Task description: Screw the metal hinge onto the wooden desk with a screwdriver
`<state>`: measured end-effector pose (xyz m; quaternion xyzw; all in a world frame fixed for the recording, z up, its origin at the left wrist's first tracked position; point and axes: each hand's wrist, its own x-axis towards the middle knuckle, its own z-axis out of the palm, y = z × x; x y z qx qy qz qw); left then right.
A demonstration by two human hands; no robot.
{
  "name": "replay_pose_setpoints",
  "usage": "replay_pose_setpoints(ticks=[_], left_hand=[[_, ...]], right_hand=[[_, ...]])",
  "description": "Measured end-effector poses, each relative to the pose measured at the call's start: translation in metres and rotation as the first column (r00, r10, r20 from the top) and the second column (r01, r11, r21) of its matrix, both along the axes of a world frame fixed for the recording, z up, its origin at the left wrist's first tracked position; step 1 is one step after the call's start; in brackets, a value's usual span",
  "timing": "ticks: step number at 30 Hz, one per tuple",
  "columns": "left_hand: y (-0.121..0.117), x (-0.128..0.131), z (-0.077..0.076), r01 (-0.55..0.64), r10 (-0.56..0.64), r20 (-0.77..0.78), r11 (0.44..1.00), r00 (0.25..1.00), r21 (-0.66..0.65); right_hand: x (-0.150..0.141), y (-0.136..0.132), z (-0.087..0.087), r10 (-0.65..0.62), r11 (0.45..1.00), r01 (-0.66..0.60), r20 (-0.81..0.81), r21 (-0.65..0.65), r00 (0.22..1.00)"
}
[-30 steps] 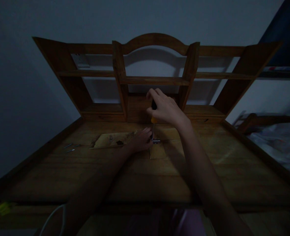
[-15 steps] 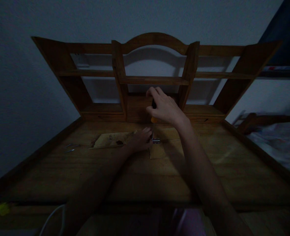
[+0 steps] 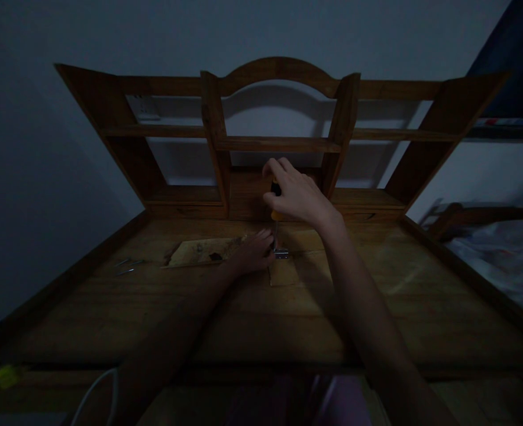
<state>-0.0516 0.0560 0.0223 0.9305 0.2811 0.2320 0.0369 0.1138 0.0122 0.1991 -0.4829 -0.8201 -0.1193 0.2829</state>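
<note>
My right hand is wrapped round the black and orange handle of a screwdriver that stands upright on the wooden desk. Its tip rests on a small metal bracket lying on a light wooden piece. My left hand lies on the desk just left of the bracket, its fingers curled against the screwdriver's shaft and the bracket. A flat wooden board lies under and to the left of that hand.
A wooden hutch with shelves stands at the back of the desk against a pale wall. Loose screws lie at the left. A white cable hangs at the lower left. A bed is at the right. The room is dim.
Both hands stay where they were. The view has tilted a little, and my right hand has shifted only slightly on the screwdriver handle.
</note>
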Motion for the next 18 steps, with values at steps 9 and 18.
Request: replay_pose_setpoints(ticks=[9, 18], left_hand=[[0.0, 0.0008, 0.0001, -0.003, 0.003, -0.002, 1.0, 1.0, -0.005], [0.0008, 0.0021, 0.001, 0.007, -0.007, 0.005, 0.999, 1.0, -0.036]], right_hand=[[0.0008, 0.0026, -0.0019, -0.008, 0.999, 0.008, 0.009, 0.036, 1.0], [-0.0003, 0.003, -0.0028, -0.037, 0.999, 0.037, -0.003, 0.02, 0.999]])
